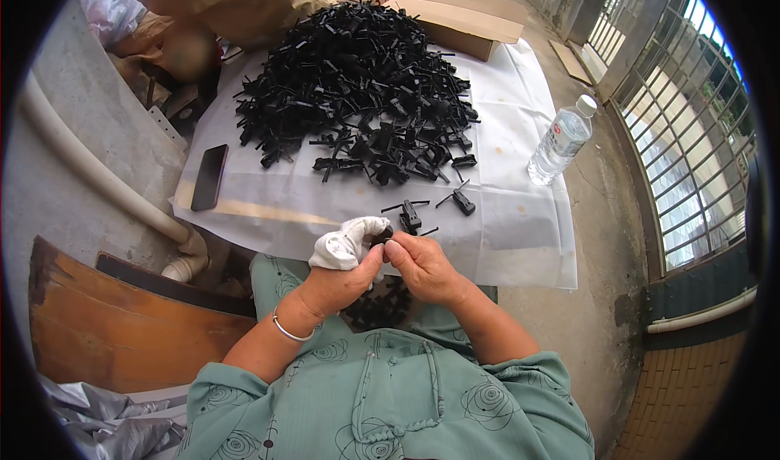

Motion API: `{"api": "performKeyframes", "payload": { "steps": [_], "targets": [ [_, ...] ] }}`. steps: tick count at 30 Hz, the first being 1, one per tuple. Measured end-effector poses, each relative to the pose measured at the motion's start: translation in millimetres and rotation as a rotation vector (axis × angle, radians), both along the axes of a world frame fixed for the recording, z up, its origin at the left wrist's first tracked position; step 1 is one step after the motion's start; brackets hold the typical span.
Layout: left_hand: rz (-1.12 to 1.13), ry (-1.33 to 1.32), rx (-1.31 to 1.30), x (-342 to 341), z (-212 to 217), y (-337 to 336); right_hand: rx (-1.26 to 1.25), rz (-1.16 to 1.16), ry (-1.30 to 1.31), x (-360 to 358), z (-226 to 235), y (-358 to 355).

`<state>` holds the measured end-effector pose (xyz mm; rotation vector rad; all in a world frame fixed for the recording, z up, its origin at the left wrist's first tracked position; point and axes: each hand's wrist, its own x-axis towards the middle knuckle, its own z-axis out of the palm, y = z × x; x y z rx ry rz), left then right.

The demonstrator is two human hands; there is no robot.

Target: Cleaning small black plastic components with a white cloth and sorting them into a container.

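My left hand [345,265], its fingers wrapped in a white cloth or glove [348,242], is closed around a small black plastic part [382,236]. My right hand [422,266] pinches at the same part, fingertips against my left thumb. Much of the part is hidden by the fingers. Just beyond my hands, a few loose black plastic parts [410,216] with thin arms lie on the white sheet [520,232]. Farther back rises a large heap of such black parts [357,86]. Below my hands, more small dark pieces [378,305] show at my lap.
A dark phone [210,178] lies at the sheet's left side. On the right stands a clear water bottle [561,141] with a white cap. An open cardboard box [459,21] sits behind the heap. A pipe [97,171] runs along the left wall; a barred railing [691,127] is at right.
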<state>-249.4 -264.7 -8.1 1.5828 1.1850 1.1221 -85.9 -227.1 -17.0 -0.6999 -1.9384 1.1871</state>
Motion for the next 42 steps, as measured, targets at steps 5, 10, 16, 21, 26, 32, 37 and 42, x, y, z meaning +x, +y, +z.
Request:
{"api": "performKeyframes", "payload": {
  "steps": [5, 10, 16, 21, 26, 32, 37, 42],
  "targets": [
    [0.1, 0.323, 0.351, 5.2, 7.4, -4.2, -0.218, 0.011, -0.073, 0.8, 0.3, -0.3],
    [0.098, 0.313, 0.353, 4.8, -2.5, -8.6, -0.36, 0.05, 0.086, -2.6, -6.6, -5.0],
    [0.083, -0.241, 0.016, -3.8, -4.4, -0.5, -0.091, -0.085, -0.135, 5.5, 1.0, -2.9],
    [0.057, -0.245, -0.17, -0.1, 13.0, -6.1, 0.32, -0.105, 0.005, 7.1, -5.9, 1.9],
    [-0.096, -0.072, -0.196, -0.9, 13.0, -10.7, -0.014, -0.105, -0.022, 5.7, 0.3, -1.4],
    [-0.094, -0.017, -0.127, -2.1, 3.5, -9.1, -0.103, -0.005, -0.015, 2.9, 3.6, -6.0],
    [-0.041, 0.206, 0.063, 5.4, 1.9, -13.0, -0.063, 0.035, -0.038, -3.2, -4.4, -9.2],
    [0.032, 0.267, 0.12, 5.3, -1.1, -18.1, -0.064, -0.041, -0.003, -10.4, -11.3, -17.4]
  ]
}}
